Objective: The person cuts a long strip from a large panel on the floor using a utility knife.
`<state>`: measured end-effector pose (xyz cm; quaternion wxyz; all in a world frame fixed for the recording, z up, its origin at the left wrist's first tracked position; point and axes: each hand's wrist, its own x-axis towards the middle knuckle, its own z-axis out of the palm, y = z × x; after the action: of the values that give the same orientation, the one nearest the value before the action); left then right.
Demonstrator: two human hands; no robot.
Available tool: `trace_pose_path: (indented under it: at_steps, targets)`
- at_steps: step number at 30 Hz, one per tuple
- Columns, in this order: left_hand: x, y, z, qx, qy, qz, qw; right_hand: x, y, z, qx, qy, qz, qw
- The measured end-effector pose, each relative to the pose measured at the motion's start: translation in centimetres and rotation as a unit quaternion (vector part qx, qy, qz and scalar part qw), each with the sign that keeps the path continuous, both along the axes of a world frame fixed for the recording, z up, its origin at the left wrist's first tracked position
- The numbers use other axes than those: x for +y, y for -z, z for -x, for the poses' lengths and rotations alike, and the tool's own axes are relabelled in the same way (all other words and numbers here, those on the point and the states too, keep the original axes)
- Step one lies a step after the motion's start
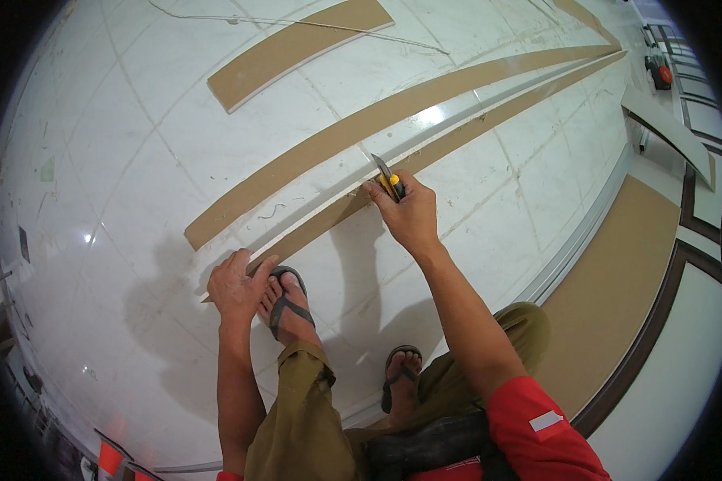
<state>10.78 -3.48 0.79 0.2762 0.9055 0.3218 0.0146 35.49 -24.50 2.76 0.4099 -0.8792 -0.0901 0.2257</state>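
A long, narrow board strip (pixel 457 147), brown-faced with a white edge, runs from near my feet toward the far right. My left hand (pixel 239 284) grips its near end, thumb and fingers closed over it beside my sandalled foot (pixel 286 301). Farther along the strip, my right hand (pixel 409 210) is closed around a yellow and black utility knife (pixel 393 183). The knife's blade points up and away, over the strip's white edge. Part of the knife's handle is hidden in my palm.
A second long brown strip (pixel 329 144) lies just beyond, and a shorter brown piece (pixel 297 52) farther off. A thin cord (pixel 337 22) crosses that piece. At the right are a wide brown board (pixel 614 280), a leaning panel (pixel 674 132) and a ladder (pixel 692 78).
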Motion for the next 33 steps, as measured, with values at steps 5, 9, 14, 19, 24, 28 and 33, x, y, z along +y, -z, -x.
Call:
trace_pose_path:
  at_steps: [5,9,14,19,24,28,33]
  targets:
    - [0.1,0.1,0.0,0.008,0.007,-0.015,1.0,0.2,0.3,0.1,-0.065,-0.035,0.005,0.997]
    - [0.0,0.0,0.0,0.019,0.007,-0.011,1.0,0.4,0.0,-1.3,-0.114,-0.105,0.049,0.987]
    - [-0.1,0.0,-0.3,0.024,0.009,-0.018,0.999,1.1,-2.7,-2.9,0.092,-0.019,-0.126,0.988]
    - [0.2,-0.1,0.2,0.009,0.004,-0.019,1.0,-0.6,-2.8,-1.6,0.198,-0.339,0.027,0.919]
    - [0.0,0.4,0.1,0.004,0.012,-0.032,0.999,-0.4,0.4,1.1,-0.054,-0.084,0.0,0.995]
    - [0.0,0.4,0.0,-0.005,0.009,-0.027,1.0,0.1,2.0,2.1,-0.133,-0.092,-0.025,0.987]
    - [0.0,0.3,0.1,0.011,0.015,-0.043,0.999,0.7,1.7,2.1,-0.158,-0.113,-0.025,0.981]
